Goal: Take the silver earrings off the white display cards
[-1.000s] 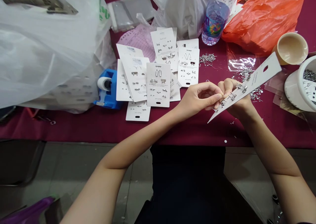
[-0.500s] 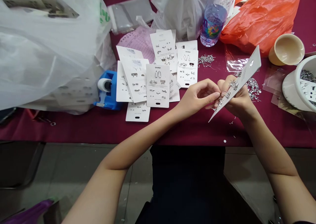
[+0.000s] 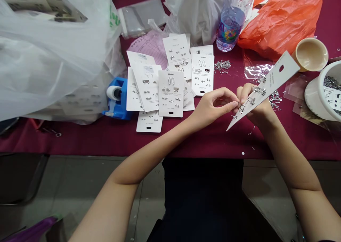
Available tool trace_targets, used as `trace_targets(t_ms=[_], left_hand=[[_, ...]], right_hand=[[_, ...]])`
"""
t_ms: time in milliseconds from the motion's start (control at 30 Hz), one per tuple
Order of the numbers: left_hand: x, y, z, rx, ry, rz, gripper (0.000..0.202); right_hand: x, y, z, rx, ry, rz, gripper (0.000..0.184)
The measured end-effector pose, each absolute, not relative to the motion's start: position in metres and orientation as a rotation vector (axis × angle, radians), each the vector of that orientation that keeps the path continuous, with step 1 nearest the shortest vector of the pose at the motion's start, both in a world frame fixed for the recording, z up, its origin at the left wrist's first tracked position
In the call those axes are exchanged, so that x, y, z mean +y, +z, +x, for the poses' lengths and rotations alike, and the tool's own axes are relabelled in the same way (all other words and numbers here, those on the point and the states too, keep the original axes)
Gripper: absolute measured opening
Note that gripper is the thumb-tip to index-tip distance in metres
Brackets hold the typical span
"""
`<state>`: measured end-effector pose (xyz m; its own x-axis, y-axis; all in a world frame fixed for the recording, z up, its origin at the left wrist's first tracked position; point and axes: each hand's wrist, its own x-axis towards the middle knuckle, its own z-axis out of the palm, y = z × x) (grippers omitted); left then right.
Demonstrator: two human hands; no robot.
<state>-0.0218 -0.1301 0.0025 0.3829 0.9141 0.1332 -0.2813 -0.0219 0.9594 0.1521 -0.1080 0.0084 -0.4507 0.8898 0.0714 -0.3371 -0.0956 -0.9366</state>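
A white earring card (image 3: 274, 79) is tilted up over the table, with silver earrings and posts standing out from its face. My right hand (image 3: 259, 108) grips it from behind, thumb and fingers closed at its edge. At the card's left side, my left hand (image 3: 217, 105) is pinched, thumb against forefinger; a tiny piece at the fingertips is too small to make out. Left of my hands lie several overlapping cards of earrings (image 3: 171, 92). Loose silver earring pieces (image 3: 274, 100) lie partly hidden behind the held card, and another small pile (image 3: 222, 66) lies farther back.
A blue tape dispenser (image 3: 119, 98) stands beside a big white plastic bag (image 3: 53, 64) at left. At the back are a water bottle (image 3: 229, 30) and a red plastic bag (image 3: 282, 21). A beige cup (image 3: 311, 55) and a white tub (image 3: 315, 91) stand at right.
The held card has turned, showing more of its face, and its upper end has shifted right. My left hand stays pinched close to the card's earrings.
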Motion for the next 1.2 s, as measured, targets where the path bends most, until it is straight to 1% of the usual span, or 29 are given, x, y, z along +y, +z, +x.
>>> trace_targets(t_ms=[200,500,600,867,1200], left_hand=[[-0.1306,0.0043,-0.0233,0.683,1.085,1.252,0.042],[-0.1294,0.0026,-0.0262,0.694,1.101,1.298,0.032],[-0.1286,0.001,-0.0271,0.68,1.102,1.326,0.028],[-0.1274,0.0064,-0.0279,0.698,1.07,1.381,0.033],[-0.1302,0.0055,-0.028,0.751,1.115,1.492,0.027]], right_hand=[[-0.1092,0.014,0.1521,-1.316,1.683,-0.76,0.04],[-0.1101,0.0113,0.1546,-1.342,1.634,-0.833,0.039],[-0.1097,0.0123,0.1556,-1.348,1.652,-0.831,0.035],[-0.1081,0.0069,0.1559,-1.316,1.67,-0.754,0.033],[-0.1069,0.007,0.1509,-1.306,1.639,-0.728,0.048]])
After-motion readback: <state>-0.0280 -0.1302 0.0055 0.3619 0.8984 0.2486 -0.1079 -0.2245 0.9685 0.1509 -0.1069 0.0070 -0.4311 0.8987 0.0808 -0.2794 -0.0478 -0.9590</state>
